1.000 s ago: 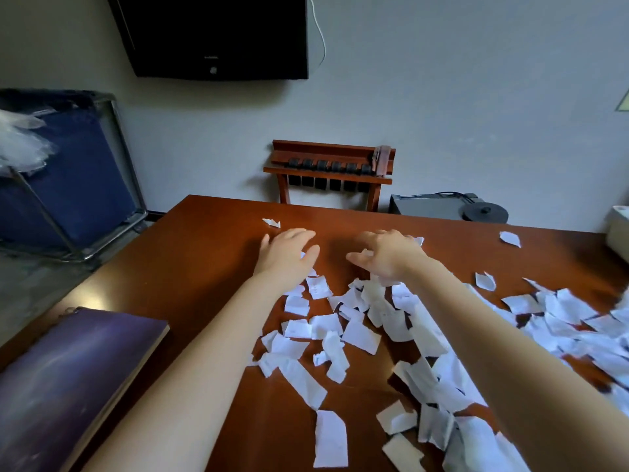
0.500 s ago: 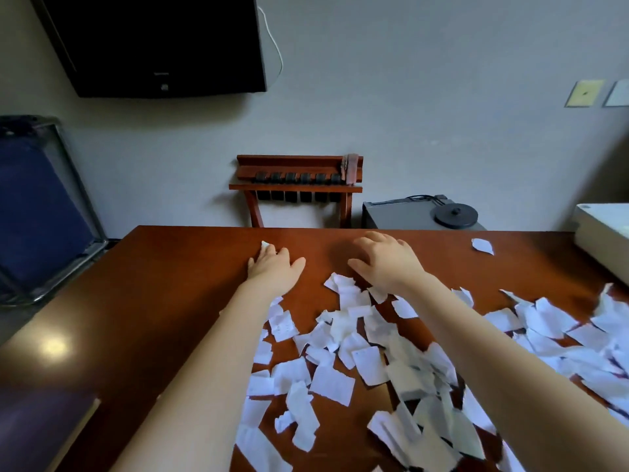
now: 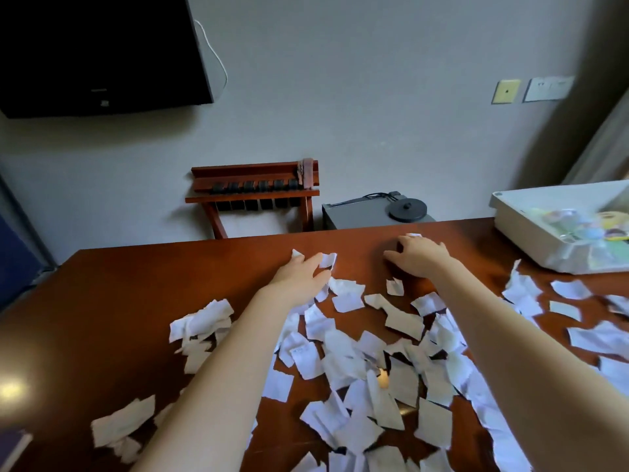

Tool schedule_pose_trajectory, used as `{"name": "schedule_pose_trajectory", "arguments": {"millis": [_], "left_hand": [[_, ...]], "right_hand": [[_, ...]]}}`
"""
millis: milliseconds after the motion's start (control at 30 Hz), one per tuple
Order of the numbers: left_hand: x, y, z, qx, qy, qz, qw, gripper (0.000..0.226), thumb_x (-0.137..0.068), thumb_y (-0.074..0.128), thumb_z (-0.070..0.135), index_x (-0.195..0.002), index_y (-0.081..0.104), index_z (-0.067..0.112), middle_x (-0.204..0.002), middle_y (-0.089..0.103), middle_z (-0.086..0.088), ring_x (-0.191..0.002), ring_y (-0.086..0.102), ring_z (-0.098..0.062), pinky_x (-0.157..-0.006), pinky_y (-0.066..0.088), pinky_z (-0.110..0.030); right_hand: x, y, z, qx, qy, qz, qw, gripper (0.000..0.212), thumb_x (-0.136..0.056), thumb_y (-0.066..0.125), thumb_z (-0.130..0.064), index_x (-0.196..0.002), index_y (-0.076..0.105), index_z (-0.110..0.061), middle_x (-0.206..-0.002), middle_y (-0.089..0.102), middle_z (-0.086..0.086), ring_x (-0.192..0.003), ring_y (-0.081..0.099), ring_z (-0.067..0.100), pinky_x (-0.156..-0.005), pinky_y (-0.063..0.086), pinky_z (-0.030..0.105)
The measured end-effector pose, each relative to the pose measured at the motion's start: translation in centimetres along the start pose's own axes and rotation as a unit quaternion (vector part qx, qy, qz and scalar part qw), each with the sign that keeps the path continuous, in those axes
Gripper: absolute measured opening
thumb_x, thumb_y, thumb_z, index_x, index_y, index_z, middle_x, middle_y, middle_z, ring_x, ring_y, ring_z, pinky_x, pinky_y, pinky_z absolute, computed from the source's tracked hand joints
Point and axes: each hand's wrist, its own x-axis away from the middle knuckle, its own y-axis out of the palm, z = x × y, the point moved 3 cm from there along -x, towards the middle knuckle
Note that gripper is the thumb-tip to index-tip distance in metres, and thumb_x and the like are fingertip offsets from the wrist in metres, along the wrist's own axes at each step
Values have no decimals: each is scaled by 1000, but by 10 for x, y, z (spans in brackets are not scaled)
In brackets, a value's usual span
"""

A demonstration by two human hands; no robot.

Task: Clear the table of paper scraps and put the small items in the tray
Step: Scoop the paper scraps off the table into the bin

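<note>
Several white paper scraps (image 3: 354, 366) lie strewn over the brown wooden table (image 3: 143, 301), thickest in the middle and on the right. My left hand (image 3: 299, 277) lies flat on the table near the far edge, fingers straight, touching two small scraps (image 3: 328, 259) at its fingertips. To its right, my right hand (image 3: 417, 255) rests palm down with fingers slightly bent over the wood; one scrap shows just beyond its fingers. A white tray (image 3: 517, 229) with colourful small items inside stands at the table's far right.
Behind the table a wooden rack (image 3: 253, 190) stands against the wall, with a grey box and black round lid (image 3: 406, 209) beside it. A dark screen (image 3: 98, 49) hangs at upper left. A book corner (image 3: 13, 447) shows at lower left.
Both hands have slid further toward the table's far edge, and the scraps behind them lie drawn closer together. The view has swung right, bringing the white tray into sight.
</note>
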Motion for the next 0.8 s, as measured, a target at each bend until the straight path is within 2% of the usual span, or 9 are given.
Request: {"name": "schedule_pose_trajectory", "arguments": {"millis": [133, 200, 333, 400, 500, 567, 667, 733, 800], "left_hand": [[7, 8, 6, -20, -8, -6, 1000, 45, -98, 22, 40, -142, 25, 44, -155, 15, -10, -134, 34, -31, -108, 36, -43], [16, 11, 12, -26, -4, -6, 1000, 44, -97, 23, 41, -139, 26, 50, -157, 12, -8, -137, 28, -32, -110, 34, -44], [40, 28, 25, -59, 6, -9, 998, 43, -99, 22, 42, -140, 20, 53, -158, 7, -7, -145, 11, -32, -116, 21, -47], [51, 32, 31, -53, 11, -13, 998, 42, -100, 22, 39, -141, 26, 47, -156, 14, -6, -142, 19, -31, -114, 26, -44], [70, 34, 40, -38, 34, -27, 998, 41, -100, 23, 33, -138, 39, 34, -140, 37, -7, -125, 37, -27, -102, 37, -37], [82, 33, 46, -43, 49, -20, 998, 42, -100, 23, 35, -139, 37, 33, -142, 37, -6, -130, 32, -28, -108, 32, -40], [101, 26, 53, -70, 36, 24, 997, 45, -101, 19, 36, -145, 28, 30, -158, 14, -1, -146, 2, -30, -117, 14, -47], [118, 17, 61, -62, 40, 68, 995, 45, -102, 20, 36, -142, 36, 26, -158, 17, 1, -147, 3, -26, -118, 14, -46], [139, 8, 71, -40, 58, 114, 991, 42, -101, 25, 33, -134, 49, 21, -153, 31, -1, -145, 14, -24, -115, 19, -42]], "right_hand": [[26, 3, -10, -28, -56, 3, 998, 49, -96, 40, -45, -135, 49, -17, -132, 57, 7, -120, 52, 29, -97, 43, 38], [44, 7, -13, -44, -75, 1, 996, 47, -97, 41, -42, -135, 50, -17, -132, 57, 8, -119, 51, 29, -89, 43, 33], [85, 12, -14, -77, -106, -2, 991, 39, -99, 38, -38, -134, 53, -27, -134, 57, 2, -119, 51, 25, -89, 42, 30], [102, 11, -15, -82, -125, 4, 989, 37, -99, 37, -36, -129, 57, -29, -129, 60, 0, -116, 53, 24, -85, 42, 29], [121, 10, -14, -89, -141, 1, 986, 34, -98, 38, -33, -118, 63, -22, -122, 64, 4, -111, 55, 26, -76, 39, 27], [133, 6, -13, -122, -140, -4, 983, 31, -98, 39, -32, -115, 62, -20, -122, 64, 8, -110, 56, 28, -82, 43, 31], [152, -3, -10, -153, -145, 39, 977, 40, -98, 43, -35, -134, 51, -18, -139, 52, 2, -125, 49, 24, -97, 39, 30], [167, -12, -8, -149, -161, 86, 972, 41, -98, 45, -33, -135, 50, -14, -142, 50, 3, -129, 46, 23, -100, 37, 30], [184, -22, -5, -165, -173, 129, 962, 39, -97, 49, -31, -130, 54, -11, -136, 54, 5, -124, 49, 24, -100, 40, 33]]}}
